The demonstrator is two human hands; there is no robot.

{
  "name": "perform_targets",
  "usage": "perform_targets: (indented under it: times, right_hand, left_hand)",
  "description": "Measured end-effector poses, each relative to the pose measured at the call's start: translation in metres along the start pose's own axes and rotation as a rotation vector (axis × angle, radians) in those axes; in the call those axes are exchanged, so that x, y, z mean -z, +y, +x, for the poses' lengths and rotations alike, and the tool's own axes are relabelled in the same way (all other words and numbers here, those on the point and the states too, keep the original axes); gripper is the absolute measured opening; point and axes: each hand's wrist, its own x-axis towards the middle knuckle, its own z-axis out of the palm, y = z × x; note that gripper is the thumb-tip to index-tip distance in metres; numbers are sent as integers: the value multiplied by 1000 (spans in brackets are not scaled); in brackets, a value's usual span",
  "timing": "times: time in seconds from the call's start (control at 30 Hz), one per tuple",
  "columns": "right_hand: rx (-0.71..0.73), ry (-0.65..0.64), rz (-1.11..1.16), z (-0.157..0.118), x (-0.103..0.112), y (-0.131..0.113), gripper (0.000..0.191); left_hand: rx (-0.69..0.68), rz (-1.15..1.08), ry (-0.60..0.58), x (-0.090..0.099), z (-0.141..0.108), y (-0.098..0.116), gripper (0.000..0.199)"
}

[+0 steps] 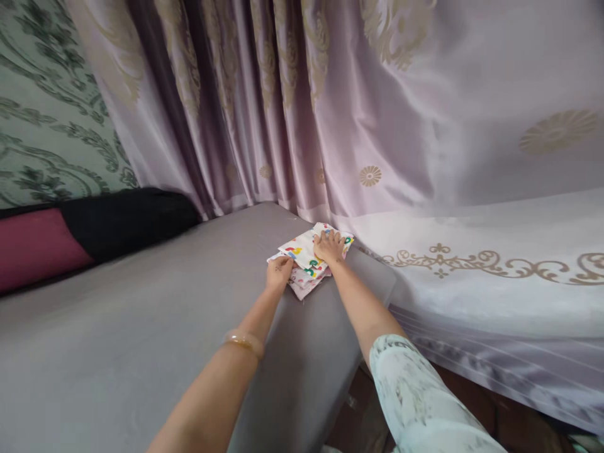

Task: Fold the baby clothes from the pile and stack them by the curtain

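Note:
A folded white cloth [299, 246] printed with bright red, yellow, green and blue shapes lies near the far corner of the grey mattress. Under it, pinkish folded fabric [304, 288] sticks out toward me. My left hand [280, 273] pinches the near left edge of the white cloth, its fingertips partly hidden. Flat on top of the cloth's right part rests my right hand [329, 246], fingers spread. A pale bangle [244, 343] circles my left forearm.
Grey sheeting covers the mattress [141, 340]. A black and maroon bolster [127, 220] lies along the left wall. Lilac curtains [349, 126] with gold patterns hang behind and to the right, close to the mattress edge. Dark floor [353, 409] shows below.

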Motion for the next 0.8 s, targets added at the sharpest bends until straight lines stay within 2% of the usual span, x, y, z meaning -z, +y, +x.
perform_targets:
  times: [0.1, 0.17, 0.23, 0.37, 0.5, 0.57, 0.63, 0.8]
  right_hand:
    - [-8, -7, -8, 0, 1, 0, 62]
    - [-2, 0, -4, 0, 3, 0, 62]
    - [1, 6, -3, -1, 6, 0, 62]
    - [54, 44, 1, -12, 12, -10, 60]
    - [278, -12, 36, -34, 20, -34, 59]
    - [398, -77, 56, -45, 22, -45, 57]
    - [459, -131, 66, -52, 22, -52, 55]
    - [471, -132, 6, -54, 12, -53, 53]
  left_hand:
    - [19, -112, -42, 14, -17, 9, 26]
    - [11, -135, -40, 34, -30, 14, 36]
    - [1, -117, -20, 62, -43, 16, 44]
    - [41, -9, 22, 130, -64, 11, 55]
    - [162, 168, 18, 189, -80, -1, 60]
    - [184, 237, -18, 211, -90, -6, 63]
    - [190, 288, -53, 230, -102, -9, 65]
    - [223, 333, -67, 271, -136, -9, 67]
